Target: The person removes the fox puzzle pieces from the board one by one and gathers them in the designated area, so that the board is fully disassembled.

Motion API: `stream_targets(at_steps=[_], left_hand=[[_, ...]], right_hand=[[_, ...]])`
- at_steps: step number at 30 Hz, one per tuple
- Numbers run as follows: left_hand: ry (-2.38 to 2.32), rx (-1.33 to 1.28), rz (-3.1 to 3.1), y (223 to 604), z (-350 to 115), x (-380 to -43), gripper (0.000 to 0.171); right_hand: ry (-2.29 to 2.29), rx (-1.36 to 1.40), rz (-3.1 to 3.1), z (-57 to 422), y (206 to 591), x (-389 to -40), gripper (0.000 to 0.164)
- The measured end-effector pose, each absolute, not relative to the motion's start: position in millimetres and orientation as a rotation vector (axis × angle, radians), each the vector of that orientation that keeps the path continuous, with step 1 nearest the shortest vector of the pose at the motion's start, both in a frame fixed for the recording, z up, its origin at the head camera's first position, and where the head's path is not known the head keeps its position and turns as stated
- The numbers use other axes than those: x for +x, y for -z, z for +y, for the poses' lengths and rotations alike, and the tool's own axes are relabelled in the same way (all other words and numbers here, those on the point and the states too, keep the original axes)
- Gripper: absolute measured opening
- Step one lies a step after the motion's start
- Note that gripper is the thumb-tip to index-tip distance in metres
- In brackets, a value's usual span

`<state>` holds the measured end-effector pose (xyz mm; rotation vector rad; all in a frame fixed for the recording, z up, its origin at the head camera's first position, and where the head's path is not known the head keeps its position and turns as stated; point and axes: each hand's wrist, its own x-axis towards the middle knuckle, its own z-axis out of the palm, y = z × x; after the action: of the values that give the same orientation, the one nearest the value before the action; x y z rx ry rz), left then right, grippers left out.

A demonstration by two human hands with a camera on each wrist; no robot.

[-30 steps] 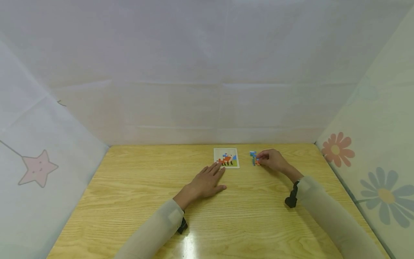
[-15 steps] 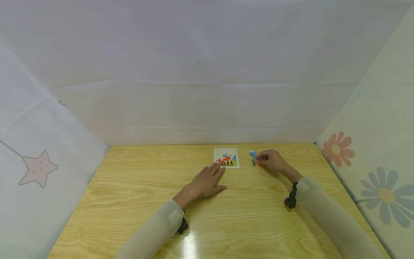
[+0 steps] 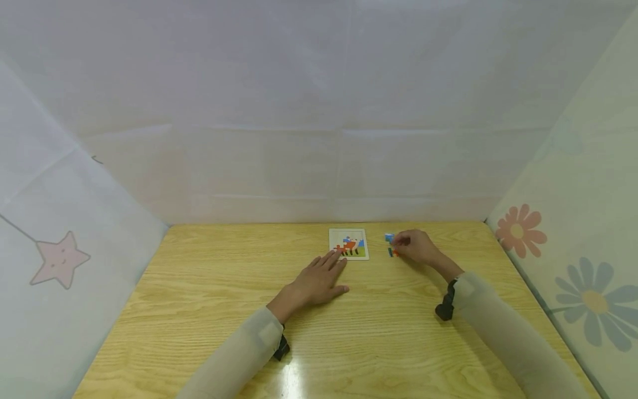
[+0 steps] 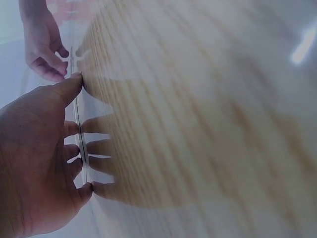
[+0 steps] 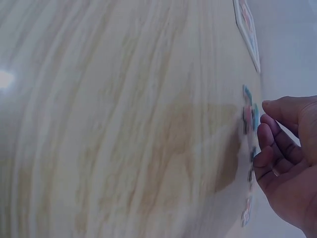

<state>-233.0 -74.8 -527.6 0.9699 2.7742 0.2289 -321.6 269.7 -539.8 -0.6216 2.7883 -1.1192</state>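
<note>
A square picture puzzle [image 3: 361, 250] in a white frame lies near the table's far edge, part of its animal picture in place. My left hand [image 3: 316, 281] rests flat on the table, fingertips on the frame's lower left edge. To the right of the frame are loose jigsaw pieces: a blue one [image 3: 389, 237], a dark one [image 3: 390, 252] and a red one [image 3: 396, 253]. My right hand [image 3: 417, 247] is over them, thumb and fingers bent down. In the right wrist view, a teal piece [image 5: 256, 119] appears beside the thumb and fingertips; whether they pinch it is unclear.
The wooden table [image 3: 219, 277] ends at a pale cloth wall [image 3: 259, 166]. Printed cloth also stands at left and right. Each wrist bears a black strap with a small camera [image 3: 445, 307].
My right hand has shifted slightly left across the loose pieces, and its fingers hide more of them. The loose pieces look slightly rearranged. My left hand and the framed puzzle stay put.
</note>
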Motion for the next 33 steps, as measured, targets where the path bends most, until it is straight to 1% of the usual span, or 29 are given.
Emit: stream_targets(at_steps=[8, 15, 23, 33], left_hand=[[-0.238, 0.964, 2.769, 527, -75, -233, 0.077], [-0.237, 0.965, 2.775, 526, -75, -233, 0.078], [-0.229, 0.964, 2.786, 528, -74, -234, 0.078], [-0.192, 1.001, 2.799, 525, -69, -231, 0.076]], right_hand=[[1.178, -0.658, 2.720, 244, 530, -326, 0.019], [1.193, -0.744, 2.698, 219, 528, -332, 0.020], [1.185, -0.765, 2.689, 195, 527, -337, 0.020], [1.228, -0.776, 2.649, 175, 528, -342, 0.024]])
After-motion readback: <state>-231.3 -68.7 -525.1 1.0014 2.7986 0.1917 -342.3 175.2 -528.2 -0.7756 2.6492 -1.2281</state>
